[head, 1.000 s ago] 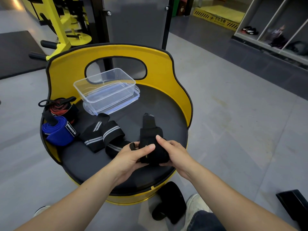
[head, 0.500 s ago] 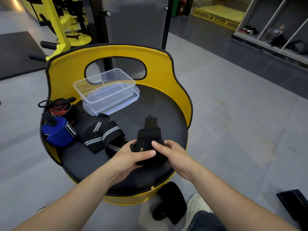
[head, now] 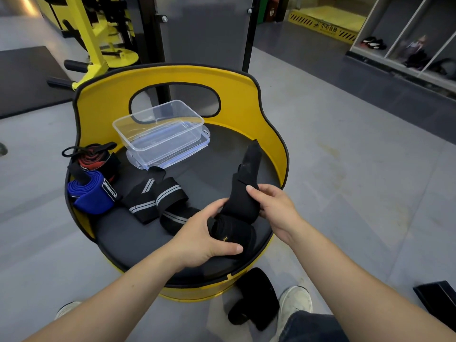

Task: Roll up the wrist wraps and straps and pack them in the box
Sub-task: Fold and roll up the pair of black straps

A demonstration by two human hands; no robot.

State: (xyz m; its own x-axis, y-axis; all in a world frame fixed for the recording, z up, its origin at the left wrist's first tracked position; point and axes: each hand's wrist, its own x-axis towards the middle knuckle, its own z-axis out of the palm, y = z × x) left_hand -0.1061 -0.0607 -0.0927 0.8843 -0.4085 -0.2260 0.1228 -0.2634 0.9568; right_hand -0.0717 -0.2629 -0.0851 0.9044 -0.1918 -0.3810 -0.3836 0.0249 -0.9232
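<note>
A black wrist wrap (head: 243,193) lies partly rolled at the front of the round black seat (head: 217,166). My left hand (head: 199,236) grips its rolled end, thumb across the roll. My right hand (head: 272,203) pinches the loose strip, which slants up and away to the right. A clear plastic box (head: 158,130) stands on its lid at the back of the seat. Left of my hands lies a black wrap with grey stripes (head: 155,198). A rolled blue wrap (head: 92,193) and a red-and-black wrap (head: 92,160) sit at the seat's left edge.
A yellow backrest (head: 103,99) with an oval cutout rings the seat's back and sides. A black pad (head: 254,298) lies on the grey floor by my shoe (head: 294,301). Yellow gym equipment (head: 98,45) stands behind on the left, and shelves (head: 407,40) at the far right.
The roll has shifted toward me under my left hand. My right hand has pulled the wrap's loose end out to the right, so the strip now stretches out longer.
</note>
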